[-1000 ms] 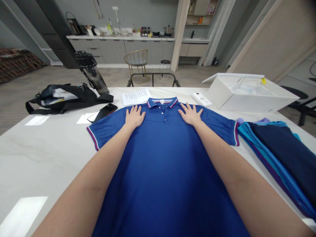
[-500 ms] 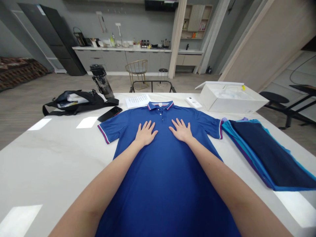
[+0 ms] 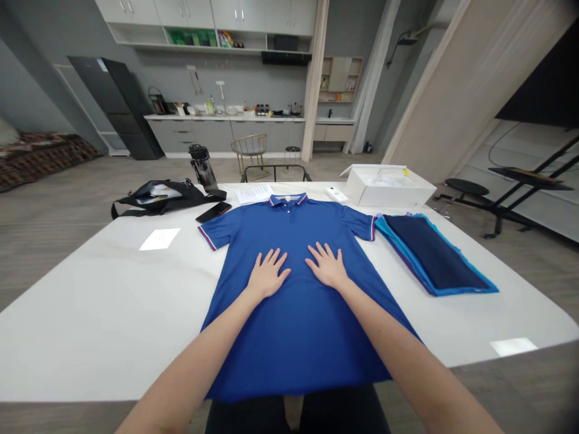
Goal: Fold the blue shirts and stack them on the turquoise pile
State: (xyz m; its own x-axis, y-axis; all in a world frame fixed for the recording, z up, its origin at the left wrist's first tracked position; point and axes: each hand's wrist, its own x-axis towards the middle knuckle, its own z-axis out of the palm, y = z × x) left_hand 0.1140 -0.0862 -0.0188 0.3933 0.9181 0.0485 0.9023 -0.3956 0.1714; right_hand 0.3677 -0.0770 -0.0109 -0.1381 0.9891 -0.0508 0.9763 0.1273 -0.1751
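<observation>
A blue polo shirt [image 3: 289, 337] lies spread face up on the white table [image 3: 113, 313], its collar at the far side and its hem at the near edge. Red and white stripes trim the sleeves and collar. My left hand [image 3: 268, 276] rests flat on the left half of the shirt's body, fingers spread. On the right half, my right hand [image 3: 327, 266] presses flat too, with its fingers apart. Neither hand grips the cloth. Beside the right sleeve is a stack of folded clothes [image 3: 436, 250], dark navy on top, with bright blue and purple layers below.
Along the far left are a black bag [image 3: 167, 199], a dark bottle [image 3: 203, 169] and a phone [image 3: 213, 211]. Behind the collar lie a printed paper [image 3: 254, 193] and a small white device [image 3: 336, 194]. An open white box [image 3: 391, 187] stands at the far right.
Both hands have slid down the shirt from the chest toward its middle, staying flat. The camera view has tilted up and back, and the hem now shows.
</observation>
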